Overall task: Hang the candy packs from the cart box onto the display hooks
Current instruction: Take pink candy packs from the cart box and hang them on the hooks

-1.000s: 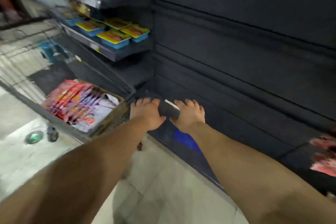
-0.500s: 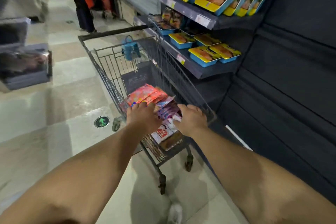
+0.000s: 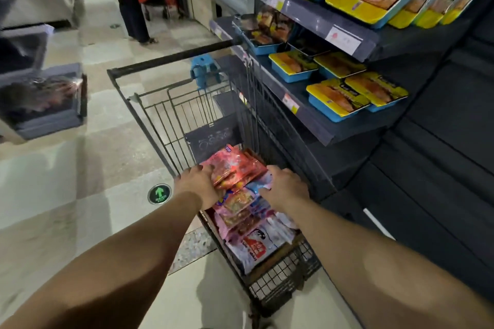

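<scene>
A: Big picture first: the shelving (image 3: 344, 125) runs down the right of the frame, stocked with yellow-and-blue trays (image 3: 336, 101), and the shopping cart (image 3: 187, 115) is parked hard beside it, centre frame. I'd say that keeps the stock within a turn of the display.

B: No display hooks in sight though, only dark panels at the far right.

A: Right. Inside the cart, lower centre, sits the box (image 3: 270, 262), its packs standing on edge in a row, probably so each can be lifted by its top.

B: And the hands?

A: Both are in the box. The left hand (image 3: 197, 184) has its fingers on the left edge of the red candy packs (image 3: 235, 168) at the row's far end. The right hand (image 3: 286, 187) closes in from the other side, thumb on a bluish pack (image 3: 258, 187).

B: Clamped?

A: I can't tell; fingertips are buried among the packs. It reads like bracketing a bunch to lift together.
</scene>
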